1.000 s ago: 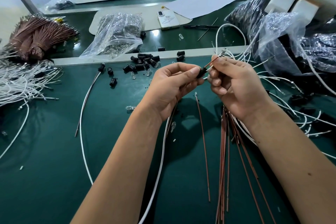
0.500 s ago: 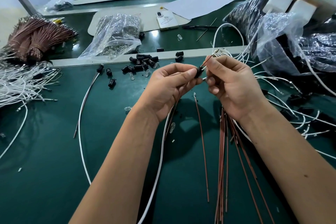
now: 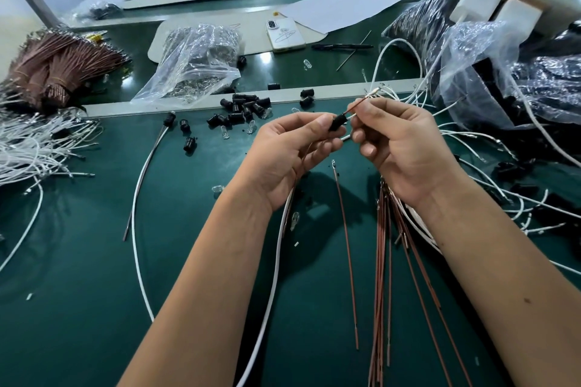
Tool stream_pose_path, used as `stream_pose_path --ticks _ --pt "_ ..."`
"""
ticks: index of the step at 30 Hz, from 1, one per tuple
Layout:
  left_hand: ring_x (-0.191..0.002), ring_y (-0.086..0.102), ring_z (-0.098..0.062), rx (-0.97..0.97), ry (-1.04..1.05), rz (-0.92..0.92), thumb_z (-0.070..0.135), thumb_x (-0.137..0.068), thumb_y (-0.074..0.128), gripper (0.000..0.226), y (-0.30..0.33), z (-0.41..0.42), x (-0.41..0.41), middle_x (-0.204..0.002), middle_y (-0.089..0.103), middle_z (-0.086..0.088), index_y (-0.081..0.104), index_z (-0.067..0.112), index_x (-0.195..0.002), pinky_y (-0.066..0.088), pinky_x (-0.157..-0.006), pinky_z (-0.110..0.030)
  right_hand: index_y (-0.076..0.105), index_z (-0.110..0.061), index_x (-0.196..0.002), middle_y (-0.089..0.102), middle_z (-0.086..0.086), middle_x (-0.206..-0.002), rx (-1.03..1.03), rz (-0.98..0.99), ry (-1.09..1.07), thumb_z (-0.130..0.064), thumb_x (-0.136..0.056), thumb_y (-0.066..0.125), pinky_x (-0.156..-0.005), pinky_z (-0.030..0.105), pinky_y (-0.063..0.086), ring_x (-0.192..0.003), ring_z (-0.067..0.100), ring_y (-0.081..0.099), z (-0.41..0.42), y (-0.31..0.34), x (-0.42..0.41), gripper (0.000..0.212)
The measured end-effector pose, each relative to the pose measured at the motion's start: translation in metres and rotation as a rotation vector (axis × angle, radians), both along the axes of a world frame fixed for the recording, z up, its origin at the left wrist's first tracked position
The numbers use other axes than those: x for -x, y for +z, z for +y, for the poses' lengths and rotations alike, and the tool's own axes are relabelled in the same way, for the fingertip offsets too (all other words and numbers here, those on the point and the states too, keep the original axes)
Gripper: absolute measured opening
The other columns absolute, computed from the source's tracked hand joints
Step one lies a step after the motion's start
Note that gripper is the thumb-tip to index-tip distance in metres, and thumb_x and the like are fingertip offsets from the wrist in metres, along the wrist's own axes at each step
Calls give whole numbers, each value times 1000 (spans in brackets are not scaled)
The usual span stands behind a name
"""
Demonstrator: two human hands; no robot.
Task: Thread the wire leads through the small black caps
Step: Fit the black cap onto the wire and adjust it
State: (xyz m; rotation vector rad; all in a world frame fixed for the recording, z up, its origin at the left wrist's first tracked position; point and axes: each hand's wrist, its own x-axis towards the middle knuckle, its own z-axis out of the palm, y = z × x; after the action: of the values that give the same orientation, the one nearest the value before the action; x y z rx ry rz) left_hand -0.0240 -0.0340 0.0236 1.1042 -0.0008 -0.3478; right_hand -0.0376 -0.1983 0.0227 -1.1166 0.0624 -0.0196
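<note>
My left hand pinches a small black cap between thumb and forefinger, above the green table. My right hand pinches a brown wire lead and a white lead that stick out of the cap's far end, their metal tips pointing up and right. A white wire and a brown wire hang down from under my left hand. Several loose black caps lie in a heap just beyond my hands. A sheaf of brown wires lies under my right wrist.
A tangle of white wires and brown wire bundles lie at the left. A clear bag of parts and a phone sit behind the metal rail. Black plastic bags and more white wires crowd the right.
My two hands have stayed close together at the cap. The leads stick a little further out of the cap's far end, and my right fingers have shifted along them.
</note>
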Motion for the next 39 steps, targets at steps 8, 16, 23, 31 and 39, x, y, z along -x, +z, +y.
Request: stream_pose_path --ticks 8,16,23,31,39 --pt "-51 57 -7 -37 39 43 15 -94 68 18 -2 -1 -1 -81 75 -11 75 13 -78 42 -44 -10 71 -11 -84 74 6 -76 13 -20 14 -11 -76 76 -47 15 47 -59 10 67 -2 -1 0 9" --pt "-50 54 -7 -8 43 47 13 -94 67 14 -5 -5 -3 -82 75 -14 72 8 -82 40 -43 -11 70 -10 -85 73 6 -79 -26 -44 8 -13 -80 74 -45 15 44 -61 10 63 0 -1 1 7" --pt "-54 59 -8 -42 38 -21 10 -90 70 16 -6 -6 -2 -86 76 -14 77 14 -77 45 -47 -12 66 -10 -79 63 4 -68 89 -7 -11 -4 -96 65 -43 19 38 -56 12 52 -1 1 1 18" --pt "-56 55 -8 -98 42 -43 7 -90 70 4 -7 -4 -2 -88 75 -14 74 8 -89 41 -49 -12 68 -12 -85 66 1 -70 132 -31 -45 -5 -94 71 -43 18 40 -57 10 54 2 -2 1 12" --pt "-59 54 -8 -74 50 -27 5 -89 71 9 -7 -1 -4 -93 76 -16 76 11 -84 43 -50 -12 70 -6 -87 63 0 -65 186 -31 -61 -9 -94 71 -43 18 40 -54 11 52 -4 -4 -2 7"
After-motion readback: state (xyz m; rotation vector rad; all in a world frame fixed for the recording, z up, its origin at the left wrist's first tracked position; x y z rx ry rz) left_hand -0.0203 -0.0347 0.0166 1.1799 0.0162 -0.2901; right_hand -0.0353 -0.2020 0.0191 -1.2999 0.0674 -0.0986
